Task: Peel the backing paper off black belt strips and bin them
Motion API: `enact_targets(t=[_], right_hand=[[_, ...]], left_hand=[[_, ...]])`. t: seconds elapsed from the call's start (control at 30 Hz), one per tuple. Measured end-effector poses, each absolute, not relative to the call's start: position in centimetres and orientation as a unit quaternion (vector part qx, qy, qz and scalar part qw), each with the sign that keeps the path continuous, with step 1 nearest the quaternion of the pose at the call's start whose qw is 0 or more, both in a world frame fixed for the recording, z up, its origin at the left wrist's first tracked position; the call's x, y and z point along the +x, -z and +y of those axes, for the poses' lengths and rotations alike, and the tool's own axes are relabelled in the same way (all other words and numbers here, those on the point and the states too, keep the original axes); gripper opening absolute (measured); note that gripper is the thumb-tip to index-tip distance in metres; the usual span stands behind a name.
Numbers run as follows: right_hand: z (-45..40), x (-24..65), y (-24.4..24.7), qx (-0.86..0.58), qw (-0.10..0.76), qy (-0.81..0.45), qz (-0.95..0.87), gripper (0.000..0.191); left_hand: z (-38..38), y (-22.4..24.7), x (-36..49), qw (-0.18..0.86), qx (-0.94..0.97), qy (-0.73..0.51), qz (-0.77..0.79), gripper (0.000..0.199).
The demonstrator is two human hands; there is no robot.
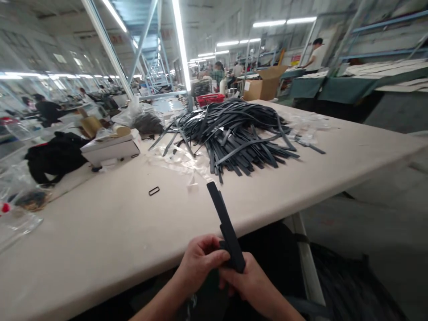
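Black flat straps [224,218] stick up from my two hands at the table's front edge, their far ends pointing away over the tabletop. My left hand [200,263] pinches the straps from the left, thumb and fingers pressed together near their lower part. Wrapped round the lower end of the straps is my right hand [245,278]. A small black rectangular ring [154,191] lies flat on the table, left of the straps. Beyond my hands a big heap of dark straps [240,133] covers the middle of the table.
The pale table [110,232] runs across the view. Clear plastic scraps [180,162] lie beside the heap. At the left are a white box [112,149], a black bag [55,156] and plastic bags. Farther back stand a cardboard box [262,87], a red basket [210,99] and several people.
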State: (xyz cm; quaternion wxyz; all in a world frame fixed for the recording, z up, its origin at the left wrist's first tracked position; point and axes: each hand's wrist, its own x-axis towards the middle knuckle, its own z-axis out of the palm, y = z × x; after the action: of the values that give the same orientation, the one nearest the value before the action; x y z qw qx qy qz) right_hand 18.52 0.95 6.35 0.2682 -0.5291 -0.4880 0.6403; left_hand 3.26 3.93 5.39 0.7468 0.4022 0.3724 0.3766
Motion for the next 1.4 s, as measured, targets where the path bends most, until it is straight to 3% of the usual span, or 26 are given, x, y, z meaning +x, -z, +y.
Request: enact_targets(t=[0.27,0.4,0.67,0.77,0.87,1.0,1.1,1.4], right_hand=[[2.7,18.7,-5.6,-0.476,0.295,-0.69,-0.458,0.054],[4.1,18.4,-6.1,-0.478,0.317,-0.667,-0.476,0.055],[5.0,19.1,-4.7,-0.559,0.388,-0.61,-0.405,0.061],[5.0,19.8,-4.4,-0.546,0.394,-0.609,-0.42,0.056],[4.9,20.8,-4.0,-0.529,0.424,-0.615,-0.403,0.047],[4.8,21.5,-3.4,-0.514,0.431,-0.648,-0.361,0.045],[5.0,21.7,-3.5,-0.517,0.429,-0.649,-0.356,0.048],[7.3,20.1,-5.3,-0.542,0.454,-0.619,-0.341,0.065]], left_hand=[[9.1,-7.0,-0.6,0.567,0.447,-0.49,0.489,0.028],[10.9,-7.5,-1.0,0.582,0.498,-0.442,0.467,0.03],[11.1,-7.1,-1.7,0.506,0.624,-0.362,0.472,0.03],[13.4,-6.5,-2.8,0.346,0.717,-0.337,0.503,0.032],[17.3,-5.4,-4.2,0.195,0.748,-0.332,0.54,0.015],[22.0,-4.2,-5.2,0.098,0.785,-0.306,0.529,0.028],[22.8,-4.1,-5.0,0.067,0.817,-0.279,0.5,0.012],[19.3,-5.7,-5.4,0.036,0.86,-0.238,0.45,0.011]])
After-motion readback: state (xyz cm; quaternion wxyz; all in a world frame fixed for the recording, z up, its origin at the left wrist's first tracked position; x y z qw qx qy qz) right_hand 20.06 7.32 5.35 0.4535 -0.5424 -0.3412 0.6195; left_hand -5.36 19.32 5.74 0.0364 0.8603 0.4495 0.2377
